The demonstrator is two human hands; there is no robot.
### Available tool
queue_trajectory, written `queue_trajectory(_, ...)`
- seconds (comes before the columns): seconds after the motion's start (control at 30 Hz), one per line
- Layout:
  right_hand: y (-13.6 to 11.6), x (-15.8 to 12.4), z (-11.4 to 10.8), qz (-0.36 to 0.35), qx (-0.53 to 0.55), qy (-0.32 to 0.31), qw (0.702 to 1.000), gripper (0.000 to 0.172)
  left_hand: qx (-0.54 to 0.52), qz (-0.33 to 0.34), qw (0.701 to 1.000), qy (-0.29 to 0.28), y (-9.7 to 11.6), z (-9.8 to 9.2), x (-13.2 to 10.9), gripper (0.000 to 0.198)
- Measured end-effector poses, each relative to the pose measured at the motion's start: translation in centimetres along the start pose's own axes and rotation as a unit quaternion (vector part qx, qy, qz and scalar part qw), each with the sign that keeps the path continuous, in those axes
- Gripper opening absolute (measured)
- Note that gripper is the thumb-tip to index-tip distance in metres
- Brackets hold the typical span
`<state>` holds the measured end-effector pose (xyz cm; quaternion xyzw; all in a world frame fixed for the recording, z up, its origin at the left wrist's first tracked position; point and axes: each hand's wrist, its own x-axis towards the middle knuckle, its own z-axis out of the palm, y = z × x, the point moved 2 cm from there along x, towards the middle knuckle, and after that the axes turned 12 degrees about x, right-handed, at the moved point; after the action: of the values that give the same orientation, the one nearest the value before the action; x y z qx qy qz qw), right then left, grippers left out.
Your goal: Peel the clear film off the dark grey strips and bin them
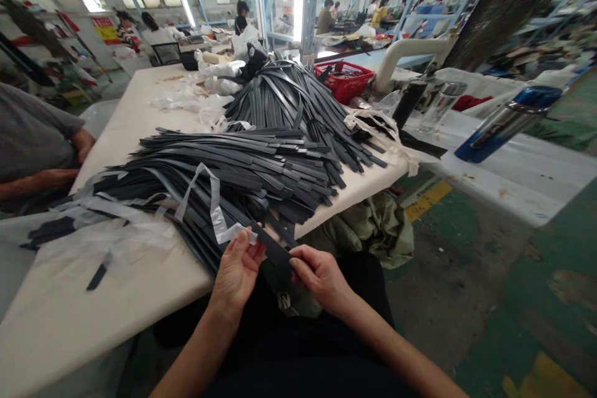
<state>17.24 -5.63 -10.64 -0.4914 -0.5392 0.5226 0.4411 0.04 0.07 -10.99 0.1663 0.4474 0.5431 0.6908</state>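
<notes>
My left hand (pixel 239 270) is closed, with thumb and fingertips pinching a strip of white backing tape (pixel 216 208) beside the end of a black strap. The tape rises from the fingers in a bent, zigzag curl over the pile. My right hand (pixel 321 277) is closed on that flat black strap (pixel 273 247), which runs between the two hands past the table's front edge. Whether the tape is still attached to the strap is hidden by my left fingers. Just beyond lies a thick heap of similar black straps (pixel 224 161).
A second bundle of straps (pixel 289 93) fans out behind. Torn white film (pixel 112 236) litters the left of the pale table (pixel 93 336). At the back stands a red basket (pixel 345 82); to the right, a blue flask (pixel 508 121). A person's arm (pixel 41 183) rests at the left edge.
</notes>
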Motion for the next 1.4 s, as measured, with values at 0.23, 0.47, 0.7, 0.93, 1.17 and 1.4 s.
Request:
queue_trajectory(0.23,0.4,-3.5,-1.9,-0.047,-0.103,0.063,0.992,0.02,-0.004,-0.051,0.998,0.032,-0.5,0.2,0.3,0.008)
queue_trajectory(0.47,1.6,-3.2,-0.9,-0.019,-0.109,0.044,0.993,0.016,0.02,-0.065,0.997,0.028,-1.4,0.2,-0.3,0.009)
queue_trajectory(0.7,1.1,-1.6,0.3,-0.006,-0.057,0.015,0.998,0.017,0.077,-0.065,0.994,-0.041,-4.0,-1.0,-2.2,0.033)
queue_trajectory(0.93,4.0,-6.4,-2.9,0.144,0.022,-0.141,0.979,0.028,0.114,-0.032,0.993,-0.011,-3.2,-3.0,-2.7,0.035)
queue_trajectory(1.17,2.6,-5.0,-1.3,0.089,0.016,-0.121,0.989,0.041,0.241,-0.047,0.961,-0.13,-6.2,-1.8,-5.1,0.031)
queue_trajectory(1.4,3.2,-6.2,-2.5,0.09,-0.007,-0.161,0.983,0.04,0.259,0.047,0.963,-0.052,-3.9,-2.9,-4.7,0.026)
